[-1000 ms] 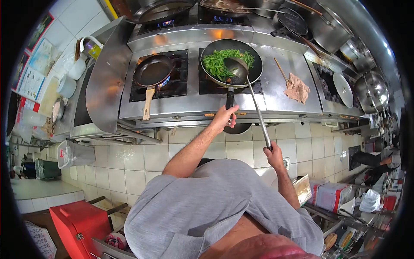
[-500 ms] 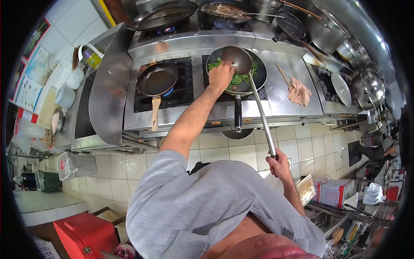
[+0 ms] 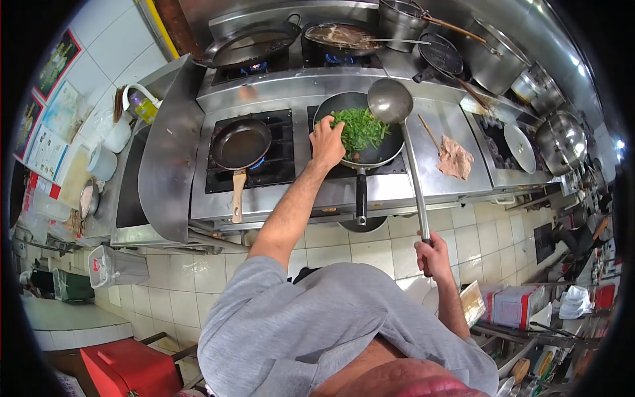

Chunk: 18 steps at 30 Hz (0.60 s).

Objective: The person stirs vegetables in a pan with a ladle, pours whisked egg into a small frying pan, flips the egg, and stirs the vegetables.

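My right hand (image 3: 434,256) is wrapped around the dark end of a long-handled ladle (image 3: 390,101). The ladle's round metal bowl hangs over the right side of a black frying pan (image 3: 388,153). Chopped green leaves (image 3: 360,129) lie heaped in that pan. At the pan's left side, my left hand (image 3: 327,141) reaches in with fingers bent and somewhat apart, their tips against the edge of the leaves. The pan's black handle points toward me.
Left of it, a smaller wooden-handled pan (image 3: 241,144) sits over a blue flame. Two large pans (image 3: 251,49) stand on the back burners. A crumpled cloth (image 3: 455,159) and a thin stick (image 3: 428,129) lie to the right. Farther right is a white lid (image 3: 520,149).
The ladle bowl has moved right and tipped away from the greens, which are now in full view in the pan. My left hand has come off the ladle to the left edge of the leaves.
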Available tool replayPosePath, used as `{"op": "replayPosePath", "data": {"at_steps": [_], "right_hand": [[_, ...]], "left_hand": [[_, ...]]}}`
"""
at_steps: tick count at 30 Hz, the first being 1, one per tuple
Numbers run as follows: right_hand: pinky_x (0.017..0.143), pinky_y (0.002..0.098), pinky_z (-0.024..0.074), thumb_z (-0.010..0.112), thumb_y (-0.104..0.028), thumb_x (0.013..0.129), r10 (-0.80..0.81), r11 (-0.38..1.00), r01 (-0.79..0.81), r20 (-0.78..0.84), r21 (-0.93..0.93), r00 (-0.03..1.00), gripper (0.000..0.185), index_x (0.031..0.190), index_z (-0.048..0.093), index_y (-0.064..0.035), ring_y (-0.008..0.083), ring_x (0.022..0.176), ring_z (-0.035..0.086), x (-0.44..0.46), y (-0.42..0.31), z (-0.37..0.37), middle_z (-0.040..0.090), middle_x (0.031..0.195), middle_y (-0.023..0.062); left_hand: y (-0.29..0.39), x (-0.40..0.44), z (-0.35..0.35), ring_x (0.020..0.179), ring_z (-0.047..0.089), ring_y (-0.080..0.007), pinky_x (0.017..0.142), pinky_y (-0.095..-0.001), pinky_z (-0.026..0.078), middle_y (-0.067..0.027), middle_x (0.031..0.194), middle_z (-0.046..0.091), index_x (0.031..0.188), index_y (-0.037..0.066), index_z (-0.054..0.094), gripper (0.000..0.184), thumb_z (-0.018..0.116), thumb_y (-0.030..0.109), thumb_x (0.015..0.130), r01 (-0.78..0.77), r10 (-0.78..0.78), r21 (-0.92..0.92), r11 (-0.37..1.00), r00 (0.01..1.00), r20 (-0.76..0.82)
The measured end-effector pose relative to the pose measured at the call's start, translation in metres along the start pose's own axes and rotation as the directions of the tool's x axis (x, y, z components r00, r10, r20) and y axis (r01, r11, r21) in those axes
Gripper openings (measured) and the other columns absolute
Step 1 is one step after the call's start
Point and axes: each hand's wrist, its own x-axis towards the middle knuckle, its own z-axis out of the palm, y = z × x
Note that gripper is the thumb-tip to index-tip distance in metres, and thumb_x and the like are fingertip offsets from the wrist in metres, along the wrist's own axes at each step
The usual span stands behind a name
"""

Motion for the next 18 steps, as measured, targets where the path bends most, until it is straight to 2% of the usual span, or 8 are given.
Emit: {"op": "replayPosePath", "data": {"at_steps": [3, 5, 7, 9, 14, 15, 17, 18], "right_hand": [[0.032, 0.0237, 0.0312, 0.054, -0.009, 0.076, -0.089, 0.984, 0.074, 0.090, 0.162, 0.992, 0.029, 0.103, 0.049, 0.0017, 0.0105, 0.034, 0.041, 0.025, -0.037, 0.014, 0.046, 0.051, 0.0024], [0.032, 0.0238, 0.0322, 0.053, -0.010, 0.076, -0.165, 0.978, 0.150, 0.103, 0.143, 0.981, 0.028, 0.102, 0.049, 0.0021, 0.0113, 0.033, 0.041, 0.048, -0.064, 0.031, 0.047, 0.052, 0.0033], [0.030, 0.0216, 0.0305, 0.050, -0.010, 0.078, -0.212, 0.976, 0.204, 0.121, 0.073, 0.970, 0.029, 0.104, 0.048, 0.0018, 0.0103, 0.033, 0.041, 0.074, -0.092, 0.054, 0.045, 0.050, 0.0020], [0.030, 0.0218, 0.0307, 0.051, -0.011, 0.078, -0.295, 0.955, 0.284, 0.209, 0.085, 0.932, 0.025, 0.100, 0.050, 0.0017, 0.0102, 0.033, 0.041, 0.109, -0.117, 0.075, 0.046, 0.051, 0.0018], [0.031, 0.0232, 0.0328, 0.055, -0.014, 0.077, -0.273, 0.962, 0.263, 0.334, 0.077, 0.902, 0.019, 0.091, 0.051, -0.0010, 0.0099, 0.035, 0.042, 0.173, -0.184, 0.156, 0.048, 0.054, 0.0010], [0.031, 0.0235, 0.0332, 0.055, -0.015, 0.077, -0.264, 0.964, 0.259, 0.371, 0.064, 0.890, 0.017, 0.088, 0.051, -0.0021, 0.0099, 0.035, 0.042, 0.186, -0.194, 0.173, 0.048, 0.055, 0.0010], [0.033, 0.0234, 0.0356, 0.057, -0.013, 0.076, -0.249, 0.965, 0.260, 0.415, 0.033, 0.875, 0.012, 0.083, 0.051, -0.0047, 0.0100, 0.039, 0.044, 0.207, -0.210, 0.206, 0.047, 0.056, 0.0006], [0.034, 0.0242, 0.0358, 0.057, -0.012, 0.075, -0.255, 0.960, 0.281, 0.417, -0.001, 0.872, 0.011, 0.081, 0.052, -0.0043, 0.0106, 0.039, 0.044, 0.221, -0.212, 0.222, 0.047, 0.056, 0.0010]], "left_hand": [[0.001, -0.018, -0.025, 0.103, 0.044, -0.0287, 0.083, -0.0408, 0.037, -0.0108, 0.113, 0.042, 0.102, 0.007, 0.059, 0.038, 0.060, 0.001, 0.064, 0.048, -0.059, -0.105, 0.993, 0.993, -0.102], [-0.005, -0.042, -0.048, 0.101, 0.045, -0.0286, 0.084, -0.0399, 0.038, -0.0119, 0.112, 0.043, 0.107, 0.006, 0.055, 0.042, 0.058, 0.000, 0.065, 0.039, -0.075, -0.347, 0.937, 0.993, -0.090], [-0.017, -0.077, -0.068, 0.095, 0.048, -0.0274, 0.083, -0.0361, 0.041, -0.0126, 0.108, 0.046, 0.106, 0.005, 0.055, 0.038, 0.056, -0.001, 0.068, 0.001, -0.067, -0.387, 0.922, 0.985, -0.159], [-0.022, -0.118, -0.094, 0.088, 0.051, -0.0246, 0.078, -0.0317, 0.043, -0.0126, 0.103, 0.049, 0.104, 0.003, 0.055, 0.034, 0.055, -0.003, 0.070, 0.104, -0.180, -0.509, 0.854, 0.978, -0.102], [-0.060, -0.244, -0.123, 0.074, 0.054, -0.0210, 0.068, -0.0299, 0.046, -0.0115, 0.094, 0.054, 0.100, 0.002, 0.057, 0.029, 0.053, -0.003, 0.072, 0.364, -0.344, -0.465, 0.807, 0.930, 0.132], [-0.070, -0.270, -0.125, 0.072, 0.054, -0.0212, 0.067, -0.0301, 0.046, -0.0116, 0.093, 0.055, 0.099, 0.002, 0.058, 0.028, 0.053, -0.003, 0.072, 0.416, -0.378, -0.454, 0.788, 0.909, 0.179], [-0.085, -0.318, -0.127, 0.075, 0.056, -0.0225, 0.068, -0.0303, 0.047, -0.0125, 0.092, 0.056, 0.098, 0.001, 0.059, 0.026, 0.055, 0.000, 0.072, 0.646, -0.549, -0.418, 0.639, 0.763, 0.342], [-0.096, -0.343, -0.125, 0.075, 0.056, -0.0225, 0.068, -0.0303, 0.047, -0.0125, 0.092, 0.056, 0.098, 0.001, 0.059, 0.026, 0.055, 0.000, 0.072, 0.653, -0.563, -0.417, 0.632, 0.757, 0.332]]}}
